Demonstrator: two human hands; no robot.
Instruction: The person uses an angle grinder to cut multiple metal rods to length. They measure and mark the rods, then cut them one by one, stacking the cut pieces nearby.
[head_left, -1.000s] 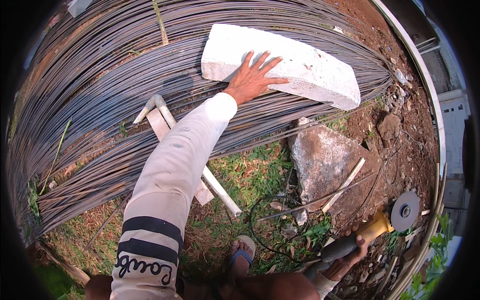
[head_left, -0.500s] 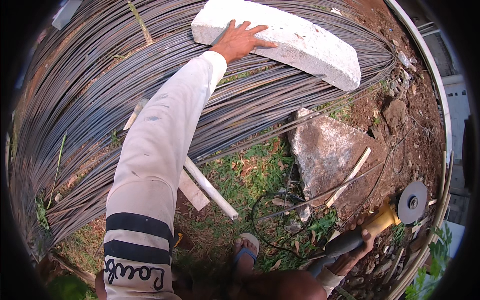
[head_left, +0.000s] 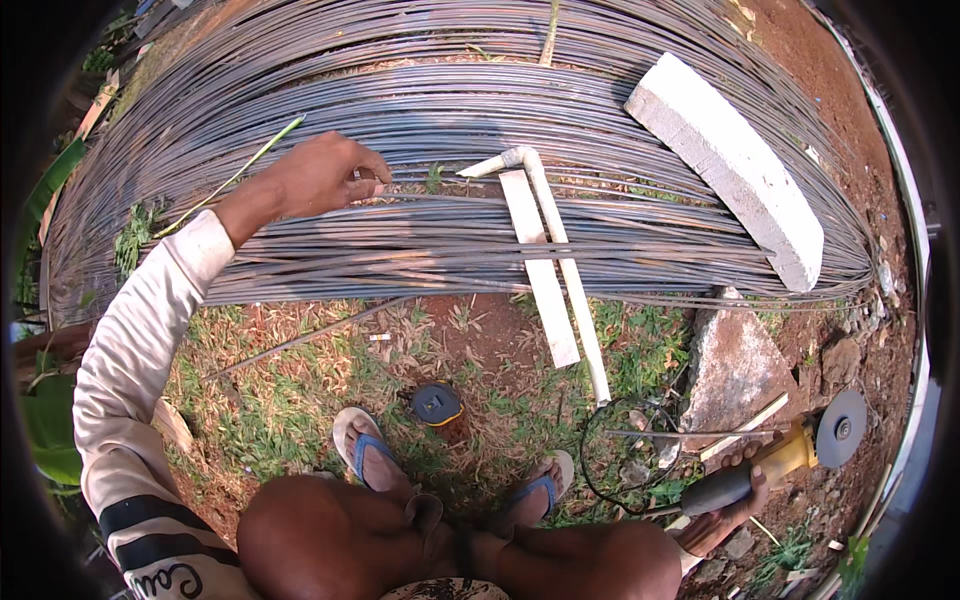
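My left hand [head_left: 318, 176] hovers over long thin steel rods [head_left: 400, 232], its fingers loosely bent, with nothing visible between them. My right hand [head_left: 742, 492] is wrapped round the yellow and dark-grey body of an angle grinder [head_left: 788, 455] at the lower right. Its grey disc [head_left: 841, 428] points away to the right. Whether the disc is spinning I cannot tell. A white concrete block [head_left: 740, 165] lies across the rods on the right, apart from both hands.
A bent white pipe [head_left: 568, 280] and a flat wooden strip [head_left: 547, 300] sit among the rods. A black cable [head_left: 590, 470] loops near a broken concrete slab [head_left: 735, 365]. On the grass by my sandalled feet rests a round black and yellow tape measure [head_left: 437, 404].
My left hand has left the white block and moved left and nearer over the rods. The view has shifted, bringing both feet in. My right hand keeps hold of the angle grinder.
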